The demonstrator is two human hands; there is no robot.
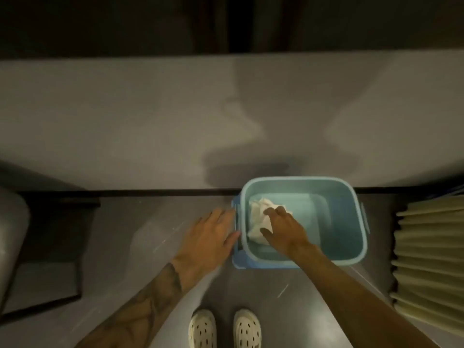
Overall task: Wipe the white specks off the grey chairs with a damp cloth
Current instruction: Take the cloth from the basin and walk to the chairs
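Observation:
A light blue bucket point(351, 222) stands on the grey floor against the base of a pale wall. Inside it lies a crumpled white cloth point(258, 217), at the bucket's left side. My right hand point(283, 229) reaches down into the bucket and its fingers close on the cloth. My left hand point(211, 237) hovers flat with fingers spread just left of the bucket's rim, beside its blue handle, holding nothing. No grey chair seat with white specks is plainly visible.
A grey rounded object point(12, 227) sits at the far left edge above a dark frame point(50, 247). A cream pleated curtain or blind point(431, 259) hangs at the right. My feet in white perforated clogs point(223, 327) stand below the bucket.

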